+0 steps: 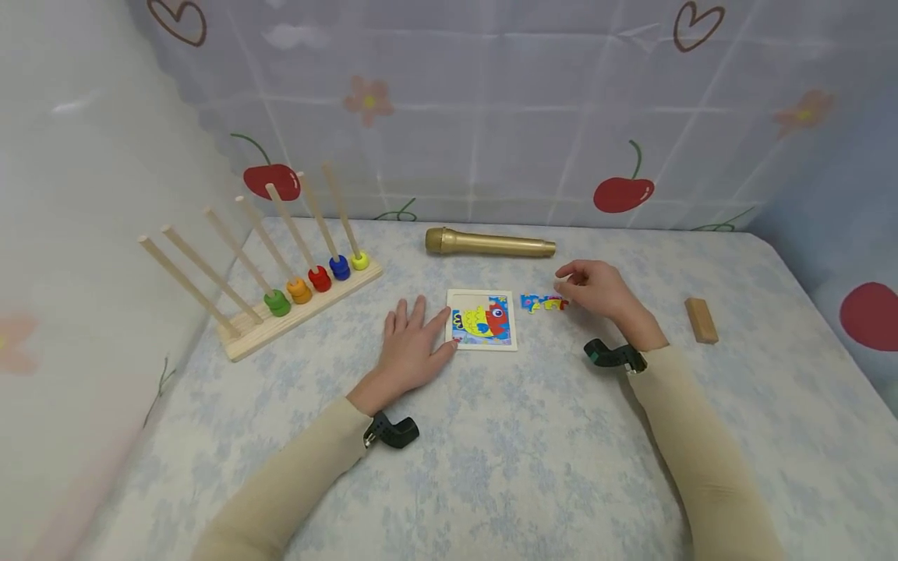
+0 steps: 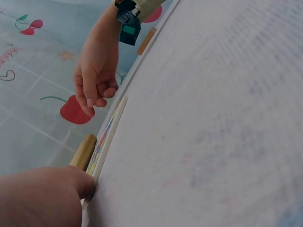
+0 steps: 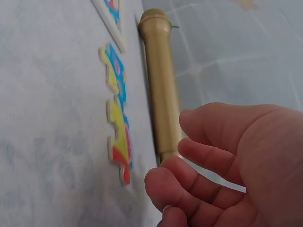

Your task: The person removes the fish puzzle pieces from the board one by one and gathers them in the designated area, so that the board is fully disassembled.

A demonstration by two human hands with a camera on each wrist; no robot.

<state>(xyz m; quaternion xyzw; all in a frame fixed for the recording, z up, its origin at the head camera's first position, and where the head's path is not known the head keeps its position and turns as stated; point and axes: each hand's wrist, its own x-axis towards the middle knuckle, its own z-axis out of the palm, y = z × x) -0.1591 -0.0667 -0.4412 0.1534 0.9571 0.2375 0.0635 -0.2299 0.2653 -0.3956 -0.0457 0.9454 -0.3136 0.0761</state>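
Note:
A small square jigsaw puzzle tray [image 1: 468,299] with a pale rim lies mid-table, showing a colourful fish picture; its upper left part is bare. My left hand [image 1: 410,351] lies palm down with fingers spread, thumb and index fingertip at the tray's left edge. To the right of the tray are loose jigsaw pieces [image 1: 543,303] in blue, yellow and red, lying end to end. My right hand [image 1: 596,292] hovers just beyond their right end, fingers loosely bent. In the right wrist view, nothing shows between its thumb and fingers, and the pieces [image 3: 118,118] lie apart from them.
Behind the tray lies a gold microphone [image 1: 491,243]. At the left stands a wooden peg rack [image 1: 309,312] with coloured rings [image 1: 298,291] low on its pegs. A small wooden block [image 1: 701,320] is at the right. A patterned curtain [image 1: 477,117] hangs along the table's back edge.

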